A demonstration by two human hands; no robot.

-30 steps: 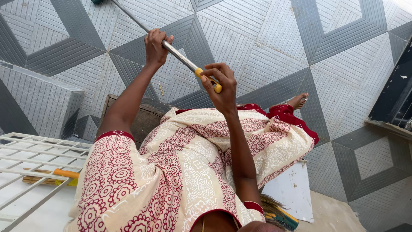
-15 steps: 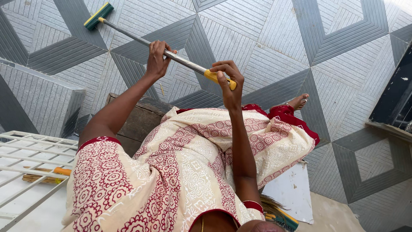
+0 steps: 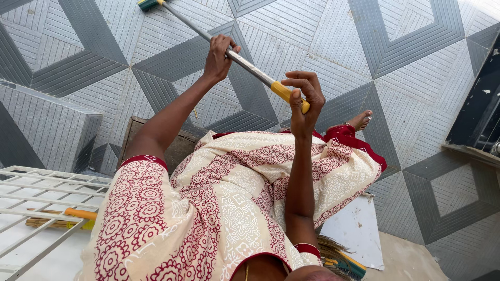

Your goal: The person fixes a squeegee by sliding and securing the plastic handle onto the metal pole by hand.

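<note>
Hands hold one long tool, a mop (image 3: 245, 61) with a metal pole that runs slanted over the tiled floor (image 3: 406, 47). The left hand (image 3: 219, 54) is clenched around the bare metal part of the pole, farther up from the end, with the fingers wrapped over it. The right hand (image 3: 304, 101) is grasping the yellow handle (image 3: 287, 93) at the near end of the pole, with the fingers curled over the top and the thumb under it. The two grips are near each other but do not touch. Beyond the left grip the pole goes on to a green head (image 3: 147, 4), which is partly cut by the upper edge of the view.

Below both grips there is the person's patterned cream and red dress (image 3: 234, 208). A bare foot (image 3: 360, 120) shows just under the right grip, on the floor. Far under the left grip stands a white metal rack (image 3: 36, 200), and a broom with an orange handle (image 3: 62, 218) lies under its bars. Well below the right grip lies a white board (image 3: 357, 231), and next to it a second brush (image 3: 341, 263) is partly hidden.
</note>
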